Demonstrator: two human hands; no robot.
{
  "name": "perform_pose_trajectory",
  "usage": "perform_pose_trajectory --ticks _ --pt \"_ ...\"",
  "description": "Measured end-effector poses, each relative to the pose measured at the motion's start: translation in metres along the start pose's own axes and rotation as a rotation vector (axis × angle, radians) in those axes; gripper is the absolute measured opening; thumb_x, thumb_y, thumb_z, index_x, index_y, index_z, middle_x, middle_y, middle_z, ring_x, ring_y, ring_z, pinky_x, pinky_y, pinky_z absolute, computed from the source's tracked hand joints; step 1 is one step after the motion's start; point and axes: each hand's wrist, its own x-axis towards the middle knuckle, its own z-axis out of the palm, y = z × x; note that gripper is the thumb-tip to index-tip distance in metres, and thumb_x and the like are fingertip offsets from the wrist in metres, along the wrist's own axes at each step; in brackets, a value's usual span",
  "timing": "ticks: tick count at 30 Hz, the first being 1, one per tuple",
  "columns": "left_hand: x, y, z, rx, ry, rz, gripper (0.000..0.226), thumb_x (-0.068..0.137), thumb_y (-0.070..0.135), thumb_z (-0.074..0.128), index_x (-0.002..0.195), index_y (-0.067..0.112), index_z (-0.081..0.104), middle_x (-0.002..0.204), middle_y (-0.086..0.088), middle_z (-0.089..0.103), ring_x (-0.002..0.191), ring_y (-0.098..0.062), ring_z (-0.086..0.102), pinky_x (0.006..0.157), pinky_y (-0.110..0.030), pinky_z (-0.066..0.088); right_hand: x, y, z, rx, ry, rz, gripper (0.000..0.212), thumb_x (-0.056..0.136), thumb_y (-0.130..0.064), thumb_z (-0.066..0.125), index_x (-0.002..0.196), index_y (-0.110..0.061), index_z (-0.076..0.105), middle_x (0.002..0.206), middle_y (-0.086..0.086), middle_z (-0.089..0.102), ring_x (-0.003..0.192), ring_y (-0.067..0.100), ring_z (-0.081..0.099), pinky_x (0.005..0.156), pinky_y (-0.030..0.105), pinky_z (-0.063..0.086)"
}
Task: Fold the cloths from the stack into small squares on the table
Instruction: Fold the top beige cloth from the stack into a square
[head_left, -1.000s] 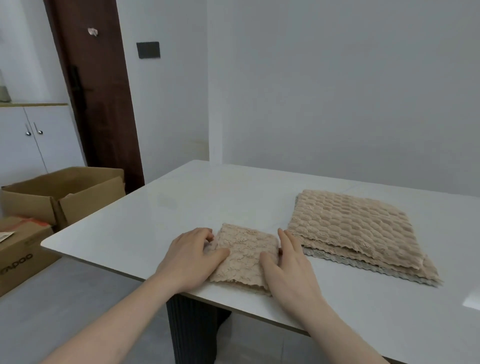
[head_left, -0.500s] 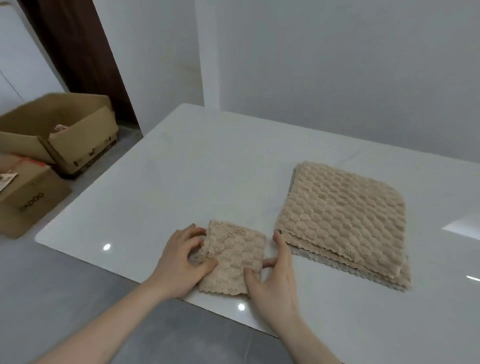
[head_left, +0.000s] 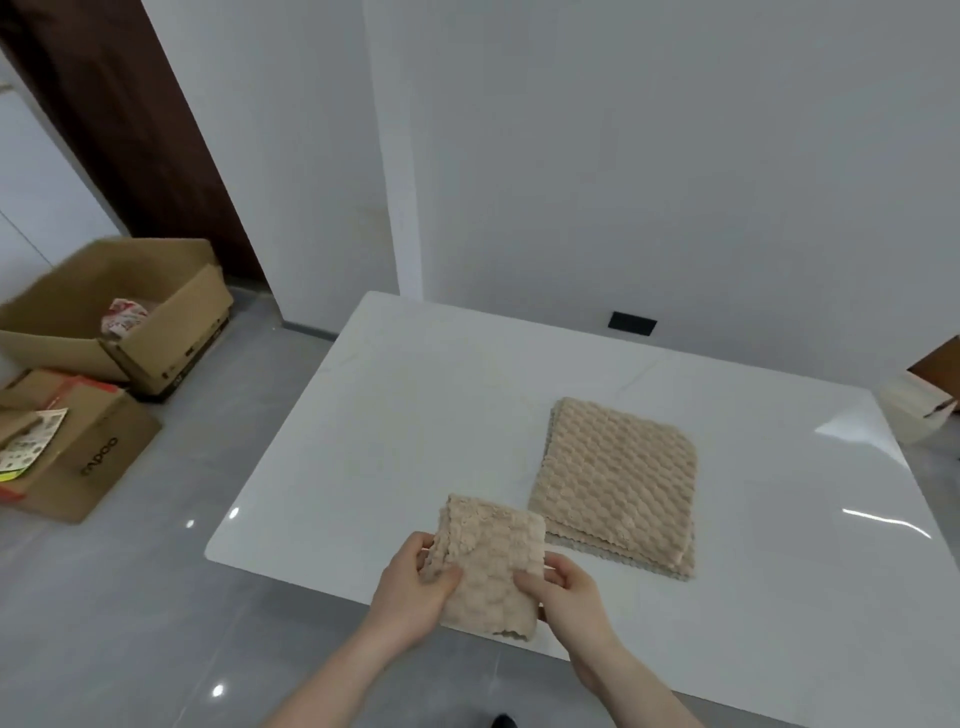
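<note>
Off to the left on the grey tiled floor (head_left: 156, 613) sit two cardboard boxes: an open cardboard box (head_left: 156, 332) with a crumpled red-and-white wrapper (head_left: 123, 318) lying inside it, and nearer, a closed printed box (head_left: 88, 452) with a paper leaflet (head_left: 31, 447) resting on its top. A dark brown door (head_left: 130, 119) stands behind them, and a small black wall plate (head_left: 632, 322) shows on the white wall just past the far edge of the table.

The white glossy table (head_left: 415, 415) is bare on its left half, so nothing lies between the hands and open tabletop. On the right half lies the stack of beige textured cloths (head_left: 618, 483), flat, its scalloped edges showing along the near side.

Just left of that stack, at the near table edge, is the folded beige cloth (head_left: 488, 566), a small rectangle that looks lifted off the surface, its lower end hanging past the table rim. The left hand (head_left: 410, 592) pinches its left edge, thumb on top and fingers curled underneath. The right hand (head_left: 566, 592) clasps the right edge the same way, thumb pressed on the upper face.
</note>
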Motion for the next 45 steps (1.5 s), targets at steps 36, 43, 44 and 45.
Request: perform_pose_trajectory --ticks 36,43,44,45 --pt "0.211 0.017 -0.284 0.178 -0.191 0.085 0.036 0.082 0.007 0.061 0.098 0.038 0.068 0.095 0.007 0.067 0.067 -0.011 0.063 0.058 -0.026 0.05 0.108 -0.102 0.28 0.13 0.136 -0.035 0.017 0.09 -0.009 0.067 0.107 -0.008 0.07 0.085 0.004 0.077 0.083 0.02 0.077 0.078 0.04 0.064" --pt "0.229 0.025 -0.289 0.186 -0.23 0.107 0.031 0.077 0.01 0.064 0.091 0.037 0.07 0.086 0.009 0.068 0.072 -0.013 0.066 0.062 -0.027 0.051 0.11 -0.114 0.286 0.094 0.207 -0.059 0.014 0.09 -0.018 0.07 0.104 -0.019 0.071 0.085 0.001 0.076 0.073 0.013 0.07 0.07 0.03 0.055" --pt "0.231 0.026 -0.291 0.19 -0.232 0.102 0.031 0.078 0.008 0.065 0.091 0.036 0.07 0.085 0.009 0.067 0.071 -0.013 0.065 0.062 -0.028 0.051 0.114 -0.116 0.288 0.089 0.206 -0.055 0.014 0.09 -0.019 0.07 0.104 -0.019 0.071 0.084 -0.001 0.076 0.072 0.012 0.069 0.068 0.029 0.054" --pt "0.234 0.027 -0.293 0.195 -0.234 0.097 0.03 0.078 0.007 0.065 0.092 0.034 0.069 0.084 0.008 0.066 0.071 -0.014 0.064 0.063 -0.03 0.051 0.117 -0.118 0.291 0.084 0.208 -0.048 0.014 0.09 -0.019 0.07 0.104 -0.019 0.071 0.082 -0.002 0.076 0.072 0.012 0.069 0.068 0.028 0.053"
